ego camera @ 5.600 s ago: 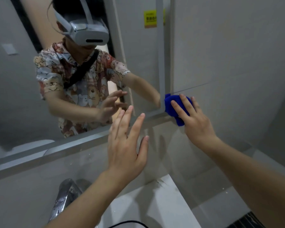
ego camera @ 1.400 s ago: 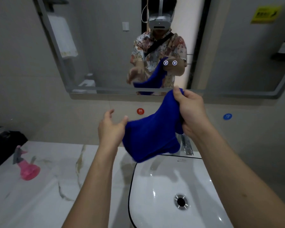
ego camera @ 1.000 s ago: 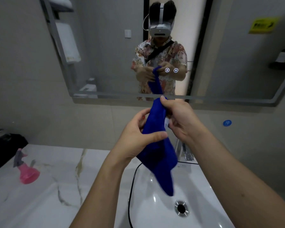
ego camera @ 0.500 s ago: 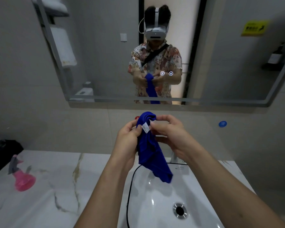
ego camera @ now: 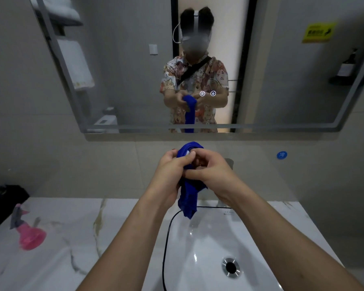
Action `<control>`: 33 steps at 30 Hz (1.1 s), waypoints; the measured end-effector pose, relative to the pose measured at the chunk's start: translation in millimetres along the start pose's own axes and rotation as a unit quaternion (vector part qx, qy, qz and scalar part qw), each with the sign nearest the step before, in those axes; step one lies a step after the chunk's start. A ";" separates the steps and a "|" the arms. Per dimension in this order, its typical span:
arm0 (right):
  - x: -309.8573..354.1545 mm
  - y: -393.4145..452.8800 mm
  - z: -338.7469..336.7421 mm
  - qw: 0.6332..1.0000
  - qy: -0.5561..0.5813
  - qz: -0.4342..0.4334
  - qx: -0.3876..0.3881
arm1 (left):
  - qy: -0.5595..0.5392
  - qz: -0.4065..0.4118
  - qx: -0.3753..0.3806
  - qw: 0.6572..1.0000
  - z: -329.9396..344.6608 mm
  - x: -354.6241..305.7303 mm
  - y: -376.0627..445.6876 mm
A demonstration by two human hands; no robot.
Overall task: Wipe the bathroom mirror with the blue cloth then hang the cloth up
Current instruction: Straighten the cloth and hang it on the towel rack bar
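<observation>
The blue cloth (ego camera: 188,198) is bunched into a narrow hanging bundle in front of me, above the basin. My left hand (ego camera: 170,171) grips its upper part from the left. My right hand (ego camera: 210,169) holds it from the right, fingers curled over the top where a small white tag shows. The cloth's tail dangles below both hands. The bathroom mirror (ego camera: 118,66) fills the wall ahead and reflects a person holding the same cloth.
A white basin (ego camera: 200,248) with a round drain (ego camera: 231,267) sits below the hands. A pink spray bottle (ego camera: 28,234) lies on the marble counter (ego camera: 72,238) at the left, with a dark object at the far left edge. A blue round sticker (ego camera: 281,155) is on the wall.
The spread cloth was gathered into a narrow bundle. Both hands have closed in on its top and moved slightly lower and nearer together over the basin.
</observation>
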State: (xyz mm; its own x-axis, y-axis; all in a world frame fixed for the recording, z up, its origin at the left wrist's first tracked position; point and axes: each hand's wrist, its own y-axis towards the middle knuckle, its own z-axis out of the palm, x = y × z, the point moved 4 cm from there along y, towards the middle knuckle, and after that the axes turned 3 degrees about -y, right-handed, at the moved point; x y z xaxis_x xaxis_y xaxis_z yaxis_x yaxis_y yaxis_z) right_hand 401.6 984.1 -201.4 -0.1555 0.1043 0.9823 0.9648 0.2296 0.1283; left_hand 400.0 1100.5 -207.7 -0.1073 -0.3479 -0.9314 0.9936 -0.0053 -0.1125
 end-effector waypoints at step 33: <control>12.2 7.3 -31.4 0.992 0.077 0.098 -0.031 | 0.050 -0.049 -0.045 0.997 -25.5 -27.4 6.7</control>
State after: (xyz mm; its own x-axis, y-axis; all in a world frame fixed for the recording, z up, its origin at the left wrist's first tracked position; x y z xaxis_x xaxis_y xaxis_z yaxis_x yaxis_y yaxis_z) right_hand 413.4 956.7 -184.2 0.0653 -0.0087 0.9978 0.9854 0.1582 -0.0632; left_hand 408.7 1133.9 -191.8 -0.2111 -0.2555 -0.9435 0.9715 0.0517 -0.2313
